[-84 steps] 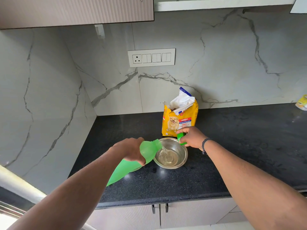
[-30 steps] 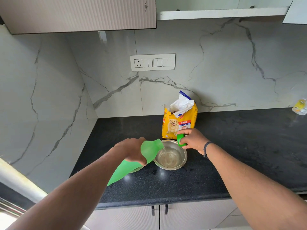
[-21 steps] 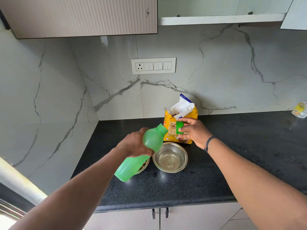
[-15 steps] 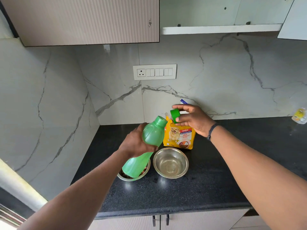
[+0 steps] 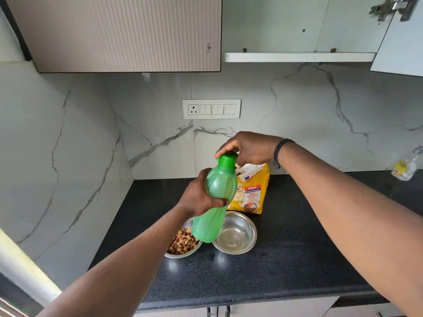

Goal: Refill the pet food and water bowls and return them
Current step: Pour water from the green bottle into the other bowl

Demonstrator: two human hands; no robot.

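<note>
Translucent green plastic water bottle [image 5: 216, 202] now raised nearly upright above the black speckled stone countertop [image 5: 286, 259], no longer tipped over the bowl as 2.8 s ago. Left hand [image 5: 199, 197] wrapped closed around the bottle's middle. Right hand [image 5: 248, 148] lifted from the bowl's rim to the bottle's top, fingertips pinched on the round green screw cap [image 5: 227, 160], now sitting on the neck instead of held apart beside it. Round steel bowl of clear water [image 5: 235, 234] on the countertop, below and right of the bottle's base. Second steel bowl of brown kibble [image 5: 183, 243] touching its left side, formerly hidden behind the bottle. Yellow dog-food bag [image 5: 250, 193] standing open just behind the water bowl, unmoved. Camera view tilted higher, showing more of the wall cabinets.
</note>
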